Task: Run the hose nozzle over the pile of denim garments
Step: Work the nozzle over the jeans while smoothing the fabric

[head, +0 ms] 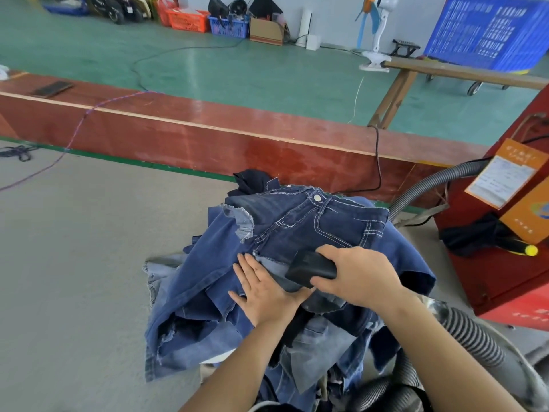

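Right hand [359, 275] grips rigid nozzle [310, 267] by its body; left hand [264, 289] flat, fingers straight, pinning soft, shifty denim pile [208, 278].

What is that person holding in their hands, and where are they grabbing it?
The right hand grips the black hose nozzle round its near end. The left hand holds nothing, lying flat on the denim pile.

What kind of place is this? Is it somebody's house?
Probably not a house; it looks like a clothing workshop. A pile of denim garments lies on a big worktable, a ribbed hose runs to a red machine, and plastic crates line the far wall.
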### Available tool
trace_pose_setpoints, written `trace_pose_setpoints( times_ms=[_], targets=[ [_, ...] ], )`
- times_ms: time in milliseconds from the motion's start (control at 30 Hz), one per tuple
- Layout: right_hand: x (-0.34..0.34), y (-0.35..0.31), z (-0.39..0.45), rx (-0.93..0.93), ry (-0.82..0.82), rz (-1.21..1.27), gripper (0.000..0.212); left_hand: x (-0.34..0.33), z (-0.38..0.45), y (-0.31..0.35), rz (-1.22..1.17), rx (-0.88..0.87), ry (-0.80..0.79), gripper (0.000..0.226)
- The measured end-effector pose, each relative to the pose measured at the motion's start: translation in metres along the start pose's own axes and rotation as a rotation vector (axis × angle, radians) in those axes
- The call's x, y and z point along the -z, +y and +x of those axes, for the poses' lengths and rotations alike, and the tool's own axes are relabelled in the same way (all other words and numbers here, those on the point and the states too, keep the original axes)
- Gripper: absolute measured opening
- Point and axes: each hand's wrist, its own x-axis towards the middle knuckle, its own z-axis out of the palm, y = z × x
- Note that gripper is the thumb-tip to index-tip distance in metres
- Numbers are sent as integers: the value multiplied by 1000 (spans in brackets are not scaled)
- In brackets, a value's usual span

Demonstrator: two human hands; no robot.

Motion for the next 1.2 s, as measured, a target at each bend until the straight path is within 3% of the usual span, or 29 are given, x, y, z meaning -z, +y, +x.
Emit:
trace_pose_setpoints(
  times_ms=[200, 367, 500, 567, 700, 767, 900, 1200],
  targets=[
    [-14, -30, 19, 20, 41, -69, 38, -1, 1, -2, -25, -2, -7, 143],
    [-23, -51, 27, 40, 95, -29, 41, 3, -2, 1, -121, 1, 24, 126],
    [-8, -45, 29, -29, 180, 177, 47, -1, 0, -2, -53, -12, 28, 145],
    [6, -30, 27, -70, 223, 235, 44, -4, -5, -2, -80, -38, 90, 152],
    [20, -3, 11, -141, 204, 210, 40, -10, -16, -4, 5, -190, 286, 126],
    [21, 3, 4, -119, 161, 145, 40, -11, -14, -6, 63, -192, 247, 116],
    [22, 9, -4, -55, 66, 114, 41, -13, -8, -6, 81, -89, 125, 119],
    [-1, -20, 8, 30, -24, -45, 40, -10, -8, -4, -50, -43, 88, 127]
  ],
)
